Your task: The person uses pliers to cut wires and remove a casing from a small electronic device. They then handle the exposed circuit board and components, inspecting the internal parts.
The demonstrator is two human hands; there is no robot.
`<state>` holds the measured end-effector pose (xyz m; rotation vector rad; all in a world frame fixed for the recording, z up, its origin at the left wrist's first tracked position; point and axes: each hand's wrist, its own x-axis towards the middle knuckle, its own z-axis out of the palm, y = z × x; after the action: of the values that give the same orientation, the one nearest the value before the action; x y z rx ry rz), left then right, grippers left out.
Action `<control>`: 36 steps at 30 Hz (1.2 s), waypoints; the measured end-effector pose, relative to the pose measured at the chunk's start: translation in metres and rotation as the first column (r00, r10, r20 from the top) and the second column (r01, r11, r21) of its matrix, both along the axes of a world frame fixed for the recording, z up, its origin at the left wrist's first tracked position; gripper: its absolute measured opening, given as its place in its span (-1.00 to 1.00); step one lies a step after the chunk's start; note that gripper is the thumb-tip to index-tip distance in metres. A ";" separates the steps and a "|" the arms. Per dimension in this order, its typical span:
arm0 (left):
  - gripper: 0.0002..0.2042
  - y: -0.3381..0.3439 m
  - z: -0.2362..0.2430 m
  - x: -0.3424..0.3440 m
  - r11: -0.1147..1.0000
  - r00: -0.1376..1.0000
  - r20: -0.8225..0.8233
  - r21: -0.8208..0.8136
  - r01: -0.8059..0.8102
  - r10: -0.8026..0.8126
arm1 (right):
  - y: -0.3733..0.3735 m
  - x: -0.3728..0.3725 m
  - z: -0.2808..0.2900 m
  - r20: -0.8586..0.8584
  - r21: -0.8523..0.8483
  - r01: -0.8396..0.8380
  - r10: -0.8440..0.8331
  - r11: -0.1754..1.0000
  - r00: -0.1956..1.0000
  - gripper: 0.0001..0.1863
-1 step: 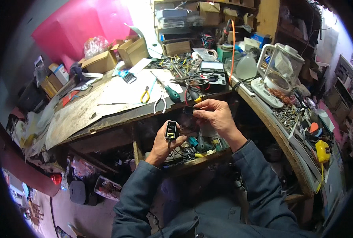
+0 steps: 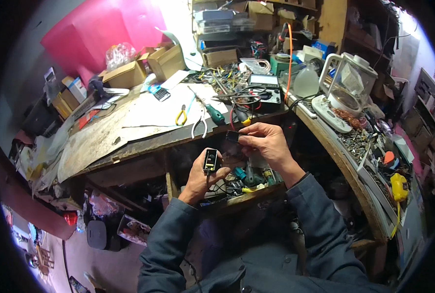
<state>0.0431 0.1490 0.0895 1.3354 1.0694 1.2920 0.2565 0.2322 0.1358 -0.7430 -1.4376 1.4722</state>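
Observation:
My left hand (image 2: 200, 176) grips a small open black case (image 2: 209, 161) with parts visible inside and a dark cable hanging below. Higher and to the right, my right hand (image 2: 268, 146) pinches a small flat black piece (image 2: 233, 136), apart from the case. Beyond them on the bench (image 2: 100, 146) lie a green-handled screwdriver (image 2: 216, 115), yellow-handled pliers (image 2: 180, 116), white-handled pliers (image 2: 199, 127) and a black meter (image 2: 265, 95) with tangled leads. Below my hands an open drawer (image 2: 229, 200) holds tools.
Cardboard boxes (image 2: 162, 63) stand at the back left under pink sheeting (image 2: 80, 36). Cluttered shelves (image 2: 251, 14) rise behind. A side bench (image 2: 344, 163) on the right bears a clear appliance (image 2: 349, 75), small parts and a yellow object (image 2: 399, 187). A bin (image 2: 97, 234) sits on the floor.
The view has shifted very slightly. Both hands keep the same grip and position, with no other visible change.

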 end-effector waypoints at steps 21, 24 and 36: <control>-0.62 -0.057 -0.038 -0.047 0.972 0.978 -0.083 -0.122 -0.199 0.190 | -0.026 -0.038 -0.053 -0.230 -0.396 -0.282 0.203 0.874 0.952 -0.68; -0.62 -0.056 -0.043 -0.049 0.975 0.980 -0.071 -0.114 -0.192 0.185 | -0.025 -0.041 -0.052 -0.226 -0.390 -0.283 0.207 0.876 0.952 -0.69; -0.63 -0.057 -0.039 -0.049 0.967 0.963 -0.159 -0.097 -0.235 0.218 | -0.018 -0.051 -0.047 -0.186 -0.382 -0.290 0.235 0.878 0.954 -0.69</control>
<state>-0.0060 0.0919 0.0501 1.2635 1.4127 1.2895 0.2053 0.2141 0.0886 -0.6954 -1.1735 2.0342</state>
